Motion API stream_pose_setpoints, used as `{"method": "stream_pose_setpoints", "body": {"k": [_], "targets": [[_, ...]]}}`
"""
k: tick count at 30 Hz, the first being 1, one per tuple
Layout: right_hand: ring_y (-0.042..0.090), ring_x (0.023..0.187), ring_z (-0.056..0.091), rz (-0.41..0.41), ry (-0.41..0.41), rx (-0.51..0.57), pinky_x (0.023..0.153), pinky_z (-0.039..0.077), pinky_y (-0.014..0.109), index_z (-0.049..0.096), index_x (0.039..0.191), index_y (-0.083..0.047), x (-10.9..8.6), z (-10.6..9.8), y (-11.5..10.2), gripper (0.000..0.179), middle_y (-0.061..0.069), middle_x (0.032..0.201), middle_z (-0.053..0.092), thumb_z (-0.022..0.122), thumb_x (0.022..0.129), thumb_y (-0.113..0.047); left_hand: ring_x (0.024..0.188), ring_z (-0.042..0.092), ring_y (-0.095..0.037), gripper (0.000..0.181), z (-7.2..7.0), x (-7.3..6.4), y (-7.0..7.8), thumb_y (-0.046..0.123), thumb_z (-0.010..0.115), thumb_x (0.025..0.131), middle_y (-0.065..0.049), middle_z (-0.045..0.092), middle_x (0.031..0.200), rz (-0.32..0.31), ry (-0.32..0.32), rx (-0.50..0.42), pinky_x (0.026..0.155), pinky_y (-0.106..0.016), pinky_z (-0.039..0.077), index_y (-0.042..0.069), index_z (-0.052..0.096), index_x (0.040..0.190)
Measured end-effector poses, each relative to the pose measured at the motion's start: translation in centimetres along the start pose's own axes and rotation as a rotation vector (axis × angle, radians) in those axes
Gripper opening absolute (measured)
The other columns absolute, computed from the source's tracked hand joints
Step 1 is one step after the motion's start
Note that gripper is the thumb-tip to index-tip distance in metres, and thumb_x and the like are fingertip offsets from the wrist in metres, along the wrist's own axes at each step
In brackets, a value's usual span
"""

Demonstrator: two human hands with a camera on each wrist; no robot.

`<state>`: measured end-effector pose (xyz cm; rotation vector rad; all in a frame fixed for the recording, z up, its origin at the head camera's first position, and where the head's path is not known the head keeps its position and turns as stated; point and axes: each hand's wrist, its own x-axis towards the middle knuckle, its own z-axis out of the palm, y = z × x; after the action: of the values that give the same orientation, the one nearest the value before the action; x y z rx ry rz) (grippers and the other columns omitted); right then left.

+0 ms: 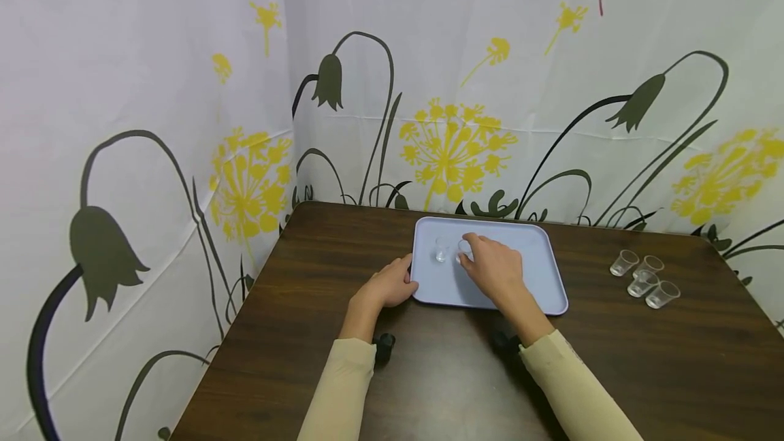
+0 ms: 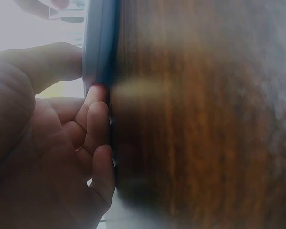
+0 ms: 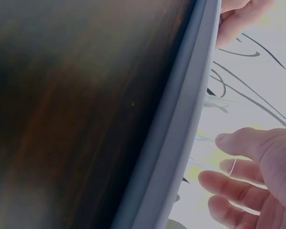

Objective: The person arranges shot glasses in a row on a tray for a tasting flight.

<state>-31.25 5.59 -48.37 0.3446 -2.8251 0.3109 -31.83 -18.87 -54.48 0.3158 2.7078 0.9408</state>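
My left hand (image 1: pixel 390 282) grips the near left corner of a pale blue tray (image 1: pixel 533 284). In the left wrist view its thumb (image 2: pixel 57 64) lies at the tray's rim, and the other fingers curl against the edge below. Over the tray, my right hand (image 1: pixel 495 267) has thumb and index finger around a clear shot glass (image 1: pixel 463 248), partly hidden by the fingers. Little of that glass shows in the right wrist view, where the thumb and fingers (image 3: pixel 233 186) are bent around it. Just left of it, a second shot glass (image 1: pixel 441 250) stands upright on the tray.
Several more clear shot glasses (image 1: pixel 643 283) are grouped on the dark wooden table (image 1: pixel 612 346), right of the tray. A white curtain (image 1: pixel 392 5) with flower prints hangs behind the table and along its left side.
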Motion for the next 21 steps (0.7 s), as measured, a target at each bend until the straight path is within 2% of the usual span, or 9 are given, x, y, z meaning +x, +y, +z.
{"method": "stream_pose_setpoints", "body": {"k": [7,13,21], "targets": [[0.036,0.085,0.077,0.001,-0.030,0.024,0.062,0.055,0.056,0.070,0.134,-0.021,0.18,0.18,-0.04,0.038,0.000,0.099,0.081,0.075,0.099,-0.034,0.085,0.051,-0.023,0.050,-0.02,-0.15,0.09,0.024,0.064,0.097,-0.007,0.053,0.097,-0.010,-0.003,-0.004,0.089,-0.046,0.037,0.014,0.050,0.145],[0.038,0.086,0.077,0.003,-0.039,0.061,0.061,0.054,0.055,0.069,0.135,-0.021,0.20,-0.01,-0.18,0.038,0.002,0.103,0.083,0.075,0.099,-0.033,0.086,0.052,-0.021,0.059,-0.31,-0.33,0.33,0.026,0.064,0.100,-0.005,0.054,0.098,-0.009,-0.007,0.002,0.088,-0.045,0.038,0.013,0.046,0.154],[0.040,0.089,0.078,0.007,-0.051,0.084,0.062,0.055,0.055,0.069,0.137,-0.020,0.14,0.05,-0.26,0.039,0.003,0.107,0.083,0.074,0.100,-0.031,0.085,0.052,-0.019,0.058,-0.54,-0.58,0.82,0.026,0.063,0.099,-0.004,0.053,0.097,-0.006,-0.013,0.027,0.086,-0.044,0.039,0.012,0.046,0.152]]}}
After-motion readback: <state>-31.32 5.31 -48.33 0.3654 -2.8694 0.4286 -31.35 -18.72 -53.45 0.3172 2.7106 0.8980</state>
